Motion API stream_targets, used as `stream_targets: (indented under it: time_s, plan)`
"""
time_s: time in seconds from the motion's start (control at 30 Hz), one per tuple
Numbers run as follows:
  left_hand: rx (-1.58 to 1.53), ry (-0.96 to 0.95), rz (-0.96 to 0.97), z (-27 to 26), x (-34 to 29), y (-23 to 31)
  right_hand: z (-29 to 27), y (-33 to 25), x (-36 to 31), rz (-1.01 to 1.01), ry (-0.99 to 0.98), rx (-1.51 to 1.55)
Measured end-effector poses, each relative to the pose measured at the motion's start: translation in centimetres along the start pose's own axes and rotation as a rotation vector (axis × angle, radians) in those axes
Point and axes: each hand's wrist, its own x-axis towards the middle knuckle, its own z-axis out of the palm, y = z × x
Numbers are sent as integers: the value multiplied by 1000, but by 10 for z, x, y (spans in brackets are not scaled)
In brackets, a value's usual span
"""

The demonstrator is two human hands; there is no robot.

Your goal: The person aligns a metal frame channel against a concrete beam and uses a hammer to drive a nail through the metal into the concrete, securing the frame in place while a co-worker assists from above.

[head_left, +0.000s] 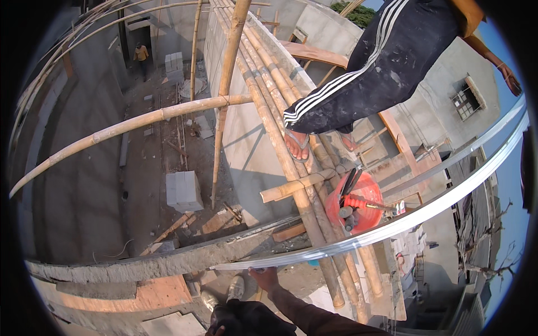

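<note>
A long, shiny metal bar (358, 241) stretches from the concrete wall top in front of me far out to the right, bending with the lens. Under its left end is my right hand (264, 278), fingers closed at the bar's lower edge and partly hidden by it. My left hand (216, 331) shows only in part at the bottom edge, close to my dark clothing; what its fingers do is unclear. Just beyond the bar, a red bucket (368, 190) holds hand tools, among them a red-handled one and dark-handled ones.
Another person in dark striped trousers (370, 73) stands in sandals on lashed bamboo poles (269, 106). An upright bamboo pole (227, 84) and a cross pole (140, 119) flank the walkway. Far below left lie a floor with white blocks (184, 190) and a distant person (141, 54).
</note>
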Motion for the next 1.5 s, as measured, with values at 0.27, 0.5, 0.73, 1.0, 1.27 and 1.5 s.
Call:
stream_targets:
  time_s: [0.27,0.5,0.73,1.0,1.27,1.5]
  plan:
    - [-50,22,5,-1,21,-2,-4,2,0,-66,-3,-62]
    - [-95,32,-34,2,36,-19,-2,17,2,-16,-12,-2]
    - [-195,2,-59,32,51,-84,6,31,7,33,-35,186]
    - [-252,182,52,27,42,-73,8,44,7,-48,6,24]
    - [-155,63,-164,6,45,-41,-2,12,4,-37,-45,45]
    - [-157,-112,-524,11,25,-58,-4,12,1,33,-92,119]
